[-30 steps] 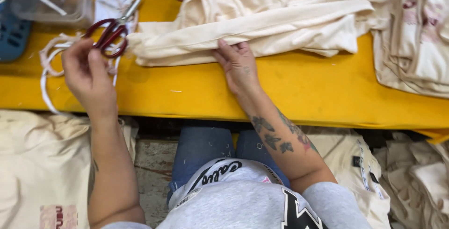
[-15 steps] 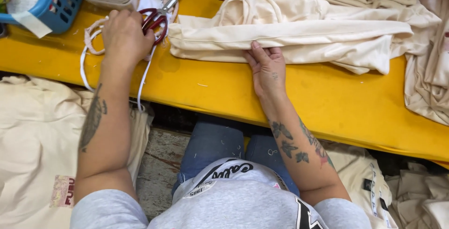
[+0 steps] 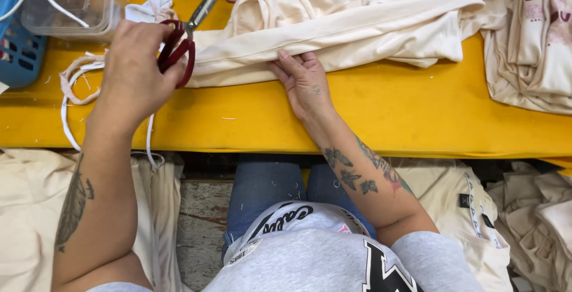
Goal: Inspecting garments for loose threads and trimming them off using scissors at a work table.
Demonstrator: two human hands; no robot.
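Left hand: (image 3: pixel 134 71) closed on the red handles of the scissors (image 3: pixel 185 39), fingers through the loops, blades shut and angled up and away toward the far side of the worktop (image 3: pixel 369 119).
Right hand: (image 3: pixel 304 80) flat and open, fingers together, pressing down the near folded edge of the cream garment (image 3: pixel 345 33); grips nothing.
Garment: lying lengthwise across the yellow worktop, folded over on itself, left end just beside the scissor handles.
Cords: loose white cord (image 3: pixel 77 83) looped under and beside the left hand, one strand trailing over the near edge.
Surroundings: clear plastic tub (image 3: pixel 71 6) and blue basket (image 3: pixel 21 47) at far left; heap of cream printed garments (image 3: pixel 536 47) at far right; more cream cloth (image 3: pixel 30 220) below the worktop on both sides.
Risk: blade tips close to the fold, so a snag or stray cut into the fabric likely if the scissors close in crooked; right fingertips lying on the same edge, exposed should the blades travel along it; trailing cord apt to slide off the edge or catch on the handles.
Count: two hands, one pair of scissors, one garment under hand, one tub, one basket; cord pieces too tangled to number.
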